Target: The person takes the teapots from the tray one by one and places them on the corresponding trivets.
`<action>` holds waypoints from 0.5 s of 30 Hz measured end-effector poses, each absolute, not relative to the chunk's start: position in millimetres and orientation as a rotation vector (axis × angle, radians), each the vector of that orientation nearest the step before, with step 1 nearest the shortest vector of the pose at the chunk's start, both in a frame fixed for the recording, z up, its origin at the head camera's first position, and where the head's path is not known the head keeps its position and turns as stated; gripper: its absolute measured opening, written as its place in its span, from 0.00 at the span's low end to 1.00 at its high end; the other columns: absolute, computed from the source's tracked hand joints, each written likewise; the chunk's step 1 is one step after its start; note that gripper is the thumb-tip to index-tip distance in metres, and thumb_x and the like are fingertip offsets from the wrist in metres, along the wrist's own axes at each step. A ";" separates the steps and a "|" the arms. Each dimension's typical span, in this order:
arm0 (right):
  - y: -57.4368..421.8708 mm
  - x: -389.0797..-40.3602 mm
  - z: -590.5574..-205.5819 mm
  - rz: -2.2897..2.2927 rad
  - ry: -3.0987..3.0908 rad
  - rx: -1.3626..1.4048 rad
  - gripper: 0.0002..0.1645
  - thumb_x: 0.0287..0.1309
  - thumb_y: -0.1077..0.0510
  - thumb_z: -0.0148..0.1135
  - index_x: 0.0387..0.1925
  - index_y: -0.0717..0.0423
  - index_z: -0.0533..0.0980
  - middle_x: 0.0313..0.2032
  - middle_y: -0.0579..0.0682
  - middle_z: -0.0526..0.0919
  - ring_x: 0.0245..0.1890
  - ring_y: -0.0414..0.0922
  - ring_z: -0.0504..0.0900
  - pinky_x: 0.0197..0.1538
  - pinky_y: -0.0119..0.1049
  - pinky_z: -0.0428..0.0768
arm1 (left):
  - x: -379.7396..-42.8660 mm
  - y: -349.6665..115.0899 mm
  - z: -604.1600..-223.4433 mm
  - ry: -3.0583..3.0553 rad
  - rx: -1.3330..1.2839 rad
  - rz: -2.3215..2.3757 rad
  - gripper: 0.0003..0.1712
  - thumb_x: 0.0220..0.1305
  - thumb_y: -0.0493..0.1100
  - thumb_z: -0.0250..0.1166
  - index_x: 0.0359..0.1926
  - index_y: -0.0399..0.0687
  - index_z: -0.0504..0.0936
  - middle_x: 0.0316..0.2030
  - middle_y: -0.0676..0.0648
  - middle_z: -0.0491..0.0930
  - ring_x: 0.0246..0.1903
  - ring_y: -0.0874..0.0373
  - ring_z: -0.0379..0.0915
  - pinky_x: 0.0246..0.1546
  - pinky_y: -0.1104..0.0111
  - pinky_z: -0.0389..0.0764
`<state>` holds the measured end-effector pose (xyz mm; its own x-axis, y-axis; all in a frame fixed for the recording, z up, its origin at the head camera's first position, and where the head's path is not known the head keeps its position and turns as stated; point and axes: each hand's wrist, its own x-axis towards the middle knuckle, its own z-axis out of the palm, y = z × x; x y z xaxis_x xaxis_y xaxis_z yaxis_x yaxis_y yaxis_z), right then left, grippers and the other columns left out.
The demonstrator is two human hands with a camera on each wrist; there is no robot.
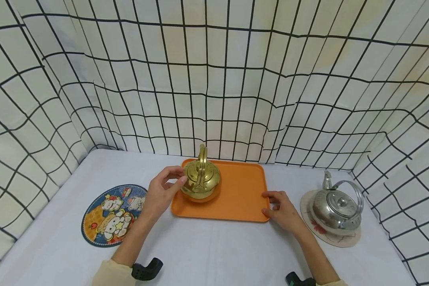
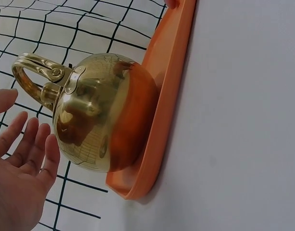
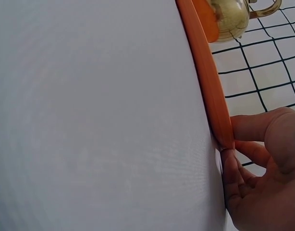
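A round brass kettle [image 1: 201, 178] with a raised handle stands upright on the left part of an orange tray [image 1: 241, 190]. Beside its left side is my left hand [image 1: 166, 188], fingers loosely bent. A gap shows between those fingers and the brass body in the left wrist view, and the palm [image 2: 18, 187] holds nothing. At the tray's right end, my right hand [image 1: 282, 210] grips the rim near the front corner. Seen from the right wrist, the thumb [image 3: 253, 127] lies against the rim and the fingertips [image 3: 229, 163] are low at its corner, by the tablecloth.
To the right, a silver kettle [image 1: 337, 208] rests on a round beige mat [image 1: 307, 198]. A round blue mat with cartoon bears [image 1: 109, 214] lies left, partly behind my left forearm. White cloth [image 1: 218, 254] covers the table; dark grid netting [image 1: 228, 95] over pale sheeting surrounds it.
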<state>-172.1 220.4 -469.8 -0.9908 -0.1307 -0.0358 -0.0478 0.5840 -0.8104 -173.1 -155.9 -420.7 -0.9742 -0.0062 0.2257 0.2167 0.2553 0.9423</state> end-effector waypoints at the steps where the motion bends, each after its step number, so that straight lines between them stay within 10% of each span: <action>1: 220.2 -171.9 -469.9 -1.384 2.711 -0.150 0.27 0.59 0.67 0.73 0.60 0.61 0.78 0.56 0.62 0.73 0.53 0.51 0.75 0.46 0.25 0.73 | -173.2 -155.7 -420.9 -2.331 -0.211 -1.803 0.20 0.73 0.44 0.67 0.60 0.41 0.80 0.56 0.40 0.82 0.49 0.70 0.76 0.46 0.76 0.80; 15: 219.1 -171.6 -468.7 -1.343 2.729 -0.136 0.27 0.60 0.67 0.72 0.61 0.60 0.78 0.56 0.62 0.72 0.52 0.50 0.75 0.46 0.26 0.73 | -173.7 -146.5 -419.7 -2.233 -0.321 -1.842 0.24 0.70 0.38 0.69 0.64 0.36 0.77 0.58 0.33 0.79 0.51 0.63 0.76 0.47 0.76 0.80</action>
<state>-171.6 219.1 -468.7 -0.9913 -0.1224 -0.0476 -0.0371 0.6081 -0.7930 -173.7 -146.5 -419.7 -0.9498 0.0228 0.3119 0.3106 0.1864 0.9321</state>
